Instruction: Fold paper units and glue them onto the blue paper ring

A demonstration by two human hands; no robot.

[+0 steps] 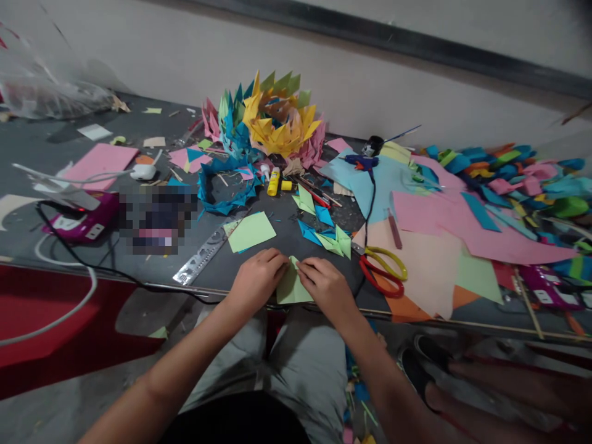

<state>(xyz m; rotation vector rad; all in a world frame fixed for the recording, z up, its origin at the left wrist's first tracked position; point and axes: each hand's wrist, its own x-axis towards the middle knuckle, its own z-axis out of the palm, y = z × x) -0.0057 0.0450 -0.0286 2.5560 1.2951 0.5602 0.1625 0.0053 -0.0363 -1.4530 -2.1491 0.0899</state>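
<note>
- On the yellow glue stick (273,183), beyond the fingers, the label is too small for reading.
- Left hand (258,274) and right hand (329,285) bend inward, their fingers pinching the upper part of the light green paper (292,291) at the counter's (287,242) edge.
- Ruler (198,259) lies left of the fingers, scissors (380,275) right.

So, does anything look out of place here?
Mostly the paper scraps on the floor: they look dropped from the table. A patch left of the ruler is pixelated, so I can't tell what lies there. The light green paper between left hand and right hand shows no obvious damage.
</note>
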